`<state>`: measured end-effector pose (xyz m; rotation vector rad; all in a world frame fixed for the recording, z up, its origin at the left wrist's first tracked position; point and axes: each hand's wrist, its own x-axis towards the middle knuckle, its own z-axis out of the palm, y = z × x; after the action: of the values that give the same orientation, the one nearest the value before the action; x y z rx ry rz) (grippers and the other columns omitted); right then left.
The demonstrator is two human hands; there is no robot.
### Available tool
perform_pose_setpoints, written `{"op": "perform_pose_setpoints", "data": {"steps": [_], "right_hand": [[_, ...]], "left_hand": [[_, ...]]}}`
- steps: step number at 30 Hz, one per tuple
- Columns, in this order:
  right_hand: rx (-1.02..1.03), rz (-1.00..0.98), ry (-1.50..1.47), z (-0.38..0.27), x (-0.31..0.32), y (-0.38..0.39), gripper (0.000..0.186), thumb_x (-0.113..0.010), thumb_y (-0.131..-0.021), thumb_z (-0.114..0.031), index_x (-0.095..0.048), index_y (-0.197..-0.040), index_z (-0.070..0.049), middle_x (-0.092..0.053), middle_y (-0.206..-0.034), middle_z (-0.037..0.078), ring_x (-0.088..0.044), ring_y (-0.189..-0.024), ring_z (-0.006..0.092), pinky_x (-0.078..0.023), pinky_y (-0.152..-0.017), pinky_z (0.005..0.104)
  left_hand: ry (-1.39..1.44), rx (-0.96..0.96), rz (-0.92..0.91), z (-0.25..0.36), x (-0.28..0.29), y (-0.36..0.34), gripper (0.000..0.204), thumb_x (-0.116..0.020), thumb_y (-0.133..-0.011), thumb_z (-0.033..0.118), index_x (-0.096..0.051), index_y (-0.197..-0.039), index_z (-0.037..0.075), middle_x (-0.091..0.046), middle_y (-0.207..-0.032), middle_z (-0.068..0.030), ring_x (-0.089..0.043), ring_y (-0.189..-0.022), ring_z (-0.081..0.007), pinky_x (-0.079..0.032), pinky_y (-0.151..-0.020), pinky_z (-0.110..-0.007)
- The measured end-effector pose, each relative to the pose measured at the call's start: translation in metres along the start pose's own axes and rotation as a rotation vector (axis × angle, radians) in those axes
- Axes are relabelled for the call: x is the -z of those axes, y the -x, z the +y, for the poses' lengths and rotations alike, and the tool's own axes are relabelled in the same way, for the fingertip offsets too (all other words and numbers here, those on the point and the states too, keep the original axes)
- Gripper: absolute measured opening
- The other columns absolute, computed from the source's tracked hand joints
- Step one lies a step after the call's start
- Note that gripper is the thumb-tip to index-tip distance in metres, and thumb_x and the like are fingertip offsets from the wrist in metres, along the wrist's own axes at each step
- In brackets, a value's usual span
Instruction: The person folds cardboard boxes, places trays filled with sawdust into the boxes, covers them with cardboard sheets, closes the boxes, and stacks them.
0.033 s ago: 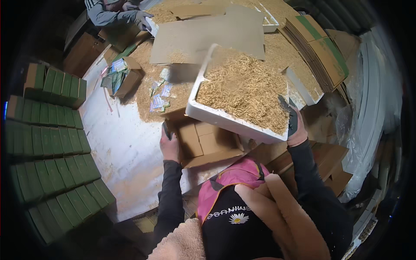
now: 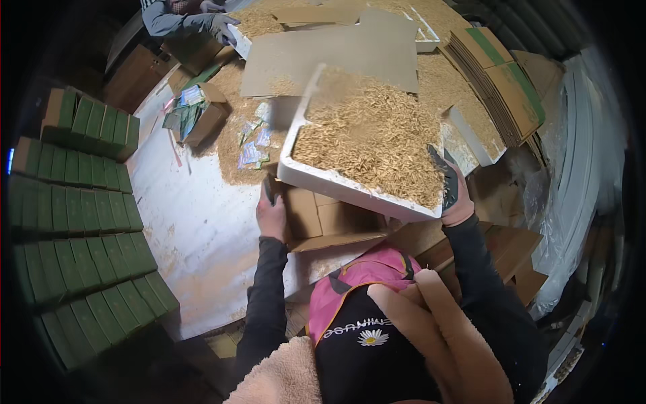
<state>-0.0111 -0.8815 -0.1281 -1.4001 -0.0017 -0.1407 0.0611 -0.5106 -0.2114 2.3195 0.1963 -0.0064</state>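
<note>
My right hand [image 2: 453, 187], in a pink and dark glove, grips the right side of a white foam tray [image 2: 367, 200] heaped with small tan worm-like bits [image 2: 367, 138]. The tray hangs over an open cardboard box [image 2: 326, 227] and hides much of it. My left hand [image 2: 272, 214], gloved alike, is closed on the left edge of that box, just below the tray's left corner. Loose printed packets [image 2: 254, 151] lie left of the tray on scattered tan material.
Green cartons [image 2: 87, 262] are stacked at left beside the white table [image 2: 175, 209]. A box of packets [image 2: 205, 124], a cardboard sheet [image 2: 330, 50] and another foam tray [image 2: 474, 135] lie beyond. Flattened cartons [image 2: 498, 81] stand at right. A co-worker's gloved hand [image 2: 222, 27] holds a tray at back.
The foam tray has shifted left and slightly up over the box, covering more of it. My left hand and the box have moved up and a little right.
</note>
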Motion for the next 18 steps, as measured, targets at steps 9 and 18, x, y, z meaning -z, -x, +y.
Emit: {"op": "perform_pose_setpoints", "data": {"steps": [9, 18], "right_hand": [[-0.056, -0.291, -0.127, 0.026, -0.082, -0.027, 0.038, -0.056, -0.085, -0.007, -0.051, -0.122, -0.002, -0.055, -0.120, 0.011, -0.053, -0.110, 0.0216, -0.042, -0.094, 0.0313], [-0.255, -0.051, 0.031, 0.055, -0.043, -0.033, 0.058, -0.062, -0.076, -0.004, -0.040, -0.131, 0.000, -0.057, -0.116, 0.014, -0.058, -0.100, 0.0200, -0.046, -0.088, 0.0297]], "left_hand": [[1.004, 0.146, -0.409, -0.042, -0.013, -0.017, 0.035, -0.047, -0.089, 0.024, -0.057, -0.112, 0.000, -0.066, -0.091, -0.0088, -0.063, -0.084, -0.0226, -0.050, -0.074, -0.031], [0.524, -0.054, -0.178, 0.005, -0.005, -0.018, 0.043, -0.060, -0.077, 0.006, -0.054, -0.119, 0.001, -0.066, -0.100, -0.0166, -0.064, -0.090, -0.0237, -0.048, -0.080, -0.031]]}}
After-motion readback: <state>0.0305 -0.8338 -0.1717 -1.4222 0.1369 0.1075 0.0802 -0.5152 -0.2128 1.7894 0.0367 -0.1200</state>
